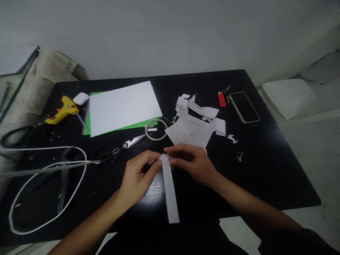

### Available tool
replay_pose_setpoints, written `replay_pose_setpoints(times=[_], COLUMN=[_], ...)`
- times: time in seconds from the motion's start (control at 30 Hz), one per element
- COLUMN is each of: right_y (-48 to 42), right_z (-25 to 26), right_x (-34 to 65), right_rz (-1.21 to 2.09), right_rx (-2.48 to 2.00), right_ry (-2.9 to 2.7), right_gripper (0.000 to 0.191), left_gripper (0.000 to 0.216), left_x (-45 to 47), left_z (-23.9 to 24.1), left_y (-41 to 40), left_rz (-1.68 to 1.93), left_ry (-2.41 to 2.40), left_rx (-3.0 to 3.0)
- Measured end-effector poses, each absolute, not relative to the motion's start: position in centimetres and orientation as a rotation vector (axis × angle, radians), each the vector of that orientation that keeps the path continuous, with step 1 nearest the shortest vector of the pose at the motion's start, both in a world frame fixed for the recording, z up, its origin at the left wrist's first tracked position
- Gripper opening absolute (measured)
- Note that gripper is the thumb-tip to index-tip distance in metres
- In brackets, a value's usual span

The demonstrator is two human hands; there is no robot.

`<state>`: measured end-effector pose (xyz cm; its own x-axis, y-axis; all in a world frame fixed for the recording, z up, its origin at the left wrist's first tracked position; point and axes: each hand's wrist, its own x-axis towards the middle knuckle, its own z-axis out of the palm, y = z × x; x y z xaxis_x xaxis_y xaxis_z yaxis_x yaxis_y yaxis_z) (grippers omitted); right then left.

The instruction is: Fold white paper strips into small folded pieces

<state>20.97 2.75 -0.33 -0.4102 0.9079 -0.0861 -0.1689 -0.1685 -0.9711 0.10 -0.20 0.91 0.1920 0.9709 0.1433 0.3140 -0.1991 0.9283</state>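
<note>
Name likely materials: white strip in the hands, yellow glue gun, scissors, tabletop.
White strip: probably paper, matte; thin, folded at the top.
Yellow glue gun: likely hard plastic; uniformly coloured, moulded-looking body.
Scissors: metal blades, judging by the bright sheen; dark handles, perhaps plastic.
Tabletop: black, semi-gloss with grain lines under glare; wood or laminate, can't tell.
</note>
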Motion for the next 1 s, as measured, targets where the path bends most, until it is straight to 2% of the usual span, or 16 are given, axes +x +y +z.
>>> replay_pose_setpoints(times=[0.27,0.43,0.63,0.83,1.0], right_y=[2.5,2.3,2.2,2.2,2.2], right_z=[-0.6,-0.6,-0.2,0.5,0.7], right_x=[20.9,20.7,20.7,21.1,21.2], right_rz=[1.315,1.245,1.31,1.567,1.585], right_rx=[-0.829,-0.822,-0.843,-0.847,-0.837], right_ry=[-1.543,-1.549,-1.506,-1.41,-1.439], right_gripper=[0.026,0.021,0.018,0.017,0.027], left_gripper=[0.01,0.012,0.009,0.01,0.008], left_x=[0.0,-0.1,0.0,-0.1,-0.2], left_z=[0.9,0.8,0.9,1.3,1.2], left_y=[-0.1,-0.1,0.0,0.0,0.0], left_rz=[1.052,1.074,1.082,1.075,1.094], left_ry=[1.239,1.178,1.183,1.215,1.215], left_rx=[1.8,1.758,1.743,1.828,1.924])
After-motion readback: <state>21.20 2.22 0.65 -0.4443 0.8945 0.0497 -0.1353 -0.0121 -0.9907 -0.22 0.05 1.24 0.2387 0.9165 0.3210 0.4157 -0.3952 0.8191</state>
